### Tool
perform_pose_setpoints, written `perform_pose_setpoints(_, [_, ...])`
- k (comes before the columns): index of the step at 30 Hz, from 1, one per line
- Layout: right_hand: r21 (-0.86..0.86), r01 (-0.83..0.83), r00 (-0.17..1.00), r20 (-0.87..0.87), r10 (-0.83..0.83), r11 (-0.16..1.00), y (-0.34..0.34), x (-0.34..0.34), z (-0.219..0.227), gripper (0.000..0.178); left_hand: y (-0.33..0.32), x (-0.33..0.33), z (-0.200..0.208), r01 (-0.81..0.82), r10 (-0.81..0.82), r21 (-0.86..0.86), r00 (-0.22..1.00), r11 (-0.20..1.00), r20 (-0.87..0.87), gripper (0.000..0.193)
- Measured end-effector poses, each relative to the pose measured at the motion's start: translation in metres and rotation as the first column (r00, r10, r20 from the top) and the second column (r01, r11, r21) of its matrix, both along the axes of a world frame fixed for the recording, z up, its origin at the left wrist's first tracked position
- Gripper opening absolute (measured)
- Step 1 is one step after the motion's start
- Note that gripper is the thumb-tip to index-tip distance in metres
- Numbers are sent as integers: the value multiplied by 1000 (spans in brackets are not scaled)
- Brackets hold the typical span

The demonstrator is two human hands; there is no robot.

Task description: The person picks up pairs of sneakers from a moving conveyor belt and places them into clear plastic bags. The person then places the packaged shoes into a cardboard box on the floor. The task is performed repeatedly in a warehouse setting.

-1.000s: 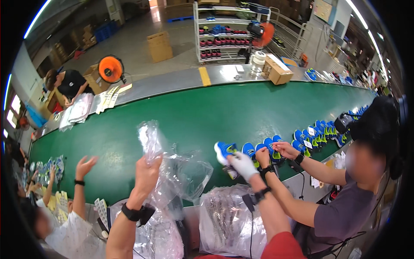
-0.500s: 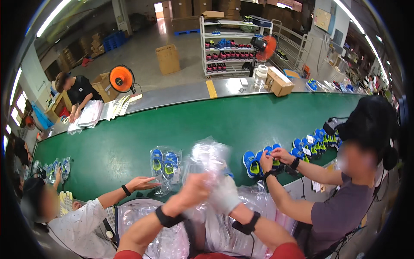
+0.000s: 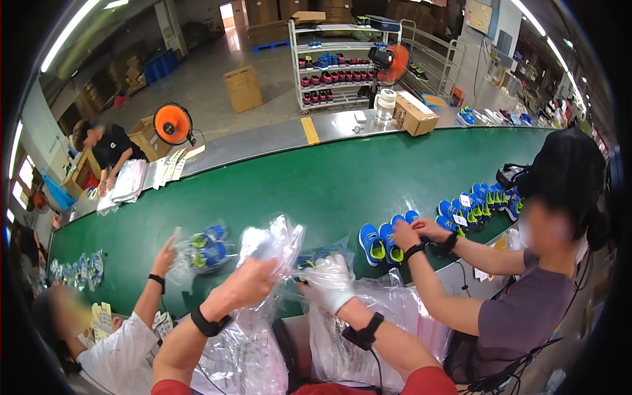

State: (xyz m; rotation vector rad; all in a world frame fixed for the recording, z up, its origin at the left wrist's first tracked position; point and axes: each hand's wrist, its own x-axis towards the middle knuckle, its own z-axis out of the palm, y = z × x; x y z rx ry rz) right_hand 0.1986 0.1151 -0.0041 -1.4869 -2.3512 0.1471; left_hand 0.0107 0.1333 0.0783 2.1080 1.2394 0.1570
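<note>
My left hand [image 3: 245,284] grips a clear plastic bag [image 3: 273,242] at the near edge of the green conveyor belt [image 3: 316,184]. My right hand [image 3: 327,282], in a white glove, holds a small blue and yellow-green shoe [image 3: 305,264] against the same bag; the shoe is mostly hidden. A blue pair [image 3: 380,238] lies just to the right under a co-worker's hands [image 3: 415,230]. A bagged pair [image 3: 205,249] lies to the left, touched by another person's hand [image 3: 166,253].
Several blue shoes [image 3: 477,201] line the belt's near right edge. Piles of clear bags [image 3: 342,342] hang below my arms. Across the belt stand a cardboard box [image 3: 413,112], a jar [image 3: 384,106], an orange fan [image 3: 172,124] and a shoe rack [image 3: 342,62].
The bag went from held up high on the left to low at the belt's near edge, and both my hands came together on it. The left co-worker now touches a bagged pair.
</note>
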Motion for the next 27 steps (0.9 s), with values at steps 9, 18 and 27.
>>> perform_pose_setpoints(9, [-280,-9,963,-260,-67,960,76,-92,-47,27,-30,-4,-17,-281,308,-126,864,952,399,8])
perform_pose_setpoints(18, [-532,-318,700,-690,-184,785,42,-52,-30,39,41,-74,-63,-563,685,-433,378,704,623,27])
perform_pose_setpoints(27, [-527,-521,293,-849,-440,671,-19,6,23,27,-9,10,-64,-266,558,-491,411,830,721,22])
